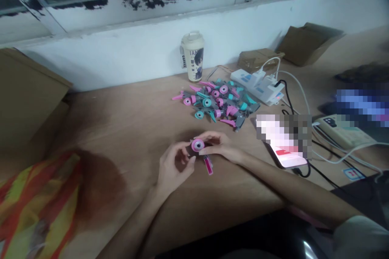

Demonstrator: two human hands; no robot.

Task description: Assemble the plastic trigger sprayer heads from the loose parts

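Note:
Between my two hands is a small grey-and-pink plastic piece (198, 145), with a round pink ring and pale centre facing up and a flat pink lever hanging below. My right hand (223, 145) pinches it from the right between thumb and fingers. My left hand (174, 166) curls round its grey left end, the thumb lower and a little apart. Fingers hide part of the piece. Just beyond lies a heap of similar pink, teal and grey plastic pieces (219, 102), with round rings and flat levers.
A cream lidded cup (194, 58) stands by the wall behind the heap. To the right are a white power strip (258, 87) with cables, a lit phone (282, 145), and another phone (346, 129). Cardboard boxes (27, 97) and a red-yellow bag (39, 206) occupy the left.

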